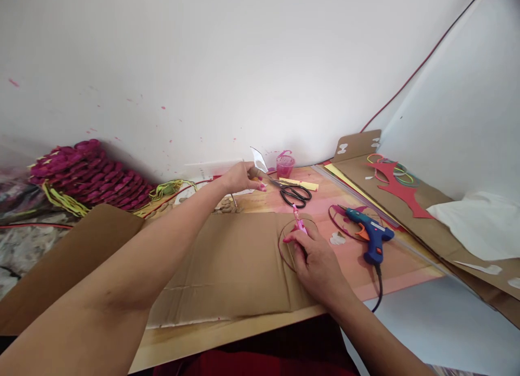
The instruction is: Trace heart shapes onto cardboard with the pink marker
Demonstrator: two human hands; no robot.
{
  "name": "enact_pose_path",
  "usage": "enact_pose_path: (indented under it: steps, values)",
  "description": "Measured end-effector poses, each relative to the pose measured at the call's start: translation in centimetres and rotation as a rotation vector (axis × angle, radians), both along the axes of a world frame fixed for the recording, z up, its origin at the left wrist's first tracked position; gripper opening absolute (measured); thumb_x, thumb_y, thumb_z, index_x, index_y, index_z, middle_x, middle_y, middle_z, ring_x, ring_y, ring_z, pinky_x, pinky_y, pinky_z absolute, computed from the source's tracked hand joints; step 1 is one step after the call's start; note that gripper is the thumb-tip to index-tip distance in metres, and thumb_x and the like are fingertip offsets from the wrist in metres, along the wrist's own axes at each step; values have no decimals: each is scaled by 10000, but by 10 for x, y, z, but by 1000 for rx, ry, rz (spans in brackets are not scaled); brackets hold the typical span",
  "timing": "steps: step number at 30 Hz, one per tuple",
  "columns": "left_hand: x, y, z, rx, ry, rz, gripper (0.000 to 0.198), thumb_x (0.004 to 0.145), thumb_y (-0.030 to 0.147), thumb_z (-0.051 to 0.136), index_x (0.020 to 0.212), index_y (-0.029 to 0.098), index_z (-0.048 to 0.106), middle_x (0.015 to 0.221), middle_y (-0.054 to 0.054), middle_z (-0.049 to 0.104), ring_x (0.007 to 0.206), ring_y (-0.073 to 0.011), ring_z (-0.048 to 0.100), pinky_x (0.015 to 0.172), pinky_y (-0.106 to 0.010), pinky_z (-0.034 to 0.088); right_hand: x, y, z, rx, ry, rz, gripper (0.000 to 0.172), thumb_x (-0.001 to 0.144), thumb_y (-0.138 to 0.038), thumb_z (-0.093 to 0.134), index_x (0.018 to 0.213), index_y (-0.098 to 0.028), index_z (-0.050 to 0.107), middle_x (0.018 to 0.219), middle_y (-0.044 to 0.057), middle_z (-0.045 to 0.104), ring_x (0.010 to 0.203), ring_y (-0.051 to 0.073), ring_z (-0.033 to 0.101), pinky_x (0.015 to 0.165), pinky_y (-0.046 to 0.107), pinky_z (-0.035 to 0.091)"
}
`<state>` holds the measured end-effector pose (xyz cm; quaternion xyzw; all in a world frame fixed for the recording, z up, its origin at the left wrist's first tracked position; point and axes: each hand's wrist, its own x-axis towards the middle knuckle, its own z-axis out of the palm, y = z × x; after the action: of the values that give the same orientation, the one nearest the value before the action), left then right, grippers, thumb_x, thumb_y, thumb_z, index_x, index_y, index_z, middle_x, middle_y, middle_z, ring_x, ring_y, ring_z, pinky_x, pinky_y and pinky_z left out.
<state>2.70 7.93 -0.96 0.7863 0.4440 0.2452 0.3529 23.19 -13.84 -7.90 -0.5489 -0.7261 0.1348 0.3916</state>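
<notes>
My left hand (242, 176) reaches across to the far side of the table, its fingers closed at the lower edge of a small white paper piece (259, 160) with a greyish patch. Just to its right lie black-handled scissors (296, 194). In my right hand (316, 258) is a slim pink pen-like tool (299, 220), its tip pointing away from me. That hand rests over the right part of a brown cardboard sheet (231, 262), where a thin dark ring (280, 250) lies partly hidden under the fingers.
A blue glue gun (374, 232) with a cord lies at right. Behind the scissors stands a pink cup (285, 166). Magenta strung pieces (95, 173) are piled at left. Small tan pieces (227, 205) lie near my left wrist. Red cut-out paper (400, 190) sits on cardboard at right.
</notes>
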Motion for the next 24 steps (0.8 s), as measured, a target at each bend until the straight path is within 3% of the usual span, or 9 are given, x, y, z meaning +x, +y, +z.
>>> enact_pose_path:
  steps: [3, 7, 11, 17, 20, 24]
  values:
    - [13, 0, -1, -8, 40, -53, 591, 399, 488, 931, 818, 183, 649, 766, 3, 674, 752, -176, 597, 701, -291, 475, 0, 0, 0, 5, 1, 5, 283, 841, -5, 500, 949, -228, 638, 1021, 60, 618, 934, 222, 561, 793, 344, 428]
    - [19, -4, 6, -68, 32, -118, 628, 645, 673, 758, 1039, 192, 673, 904, -38, 702, 809, -190, 620, 687, -281, 483, -1, -1, 1, 2, -3, 1, 287, 831, 7, 509, 937, -226, 638, 1002, 58, 621, 929, 220, 561, 789, 337, 417]
    - [20, -10, 15, -113, 35, -109, 600, 795, 740, 561, 1027, 196, 662, 924, -66, 708, 748, -166, 599, 627, -266, 467, -2, -1, 2, -13, 8, 1, 274, 840, 0, 508, 922, -226, 640, 986, 56, 619, 917, 217, 564, 780, 337, 411]
    - [20, -10, 17, -108, 63, -79, 503, 644, 554, 797, 965, 197, 646, 960, -56, 743, 807, -173, 637, 678, -267, 477, -2, -2, 5, -19, 35, 16, 276, 836, 6, 492, 932, -215, 628, 1008, 67, 615, 948, 222, 562, 814, 350, 428]
    - [19, -2, 13, -56, 109, 10, 507, 570, 437, 849, 945, 201, 601, 927, -42, 743, 814, -189, 645, 681, -278, 488, -2, -2, 5, -25, 33, 15, 288, 821, 13, 495, 934, -218, 624, 1014, 68, 614, 960, 229, 562, 821, 357, 432]
    - [21, 8, 7, 56, 231, 182, 355, 590, 392, 816, 768, 213, 566, 741, -9, 669, 771, -216, 624, 633, -282, 451, -2, -2, 5, -17, 26, 10, 294, 822, 12, 491, 938, -223, 624, 1013, 68, 613, 957, 230, 560, 810, 358, 432]
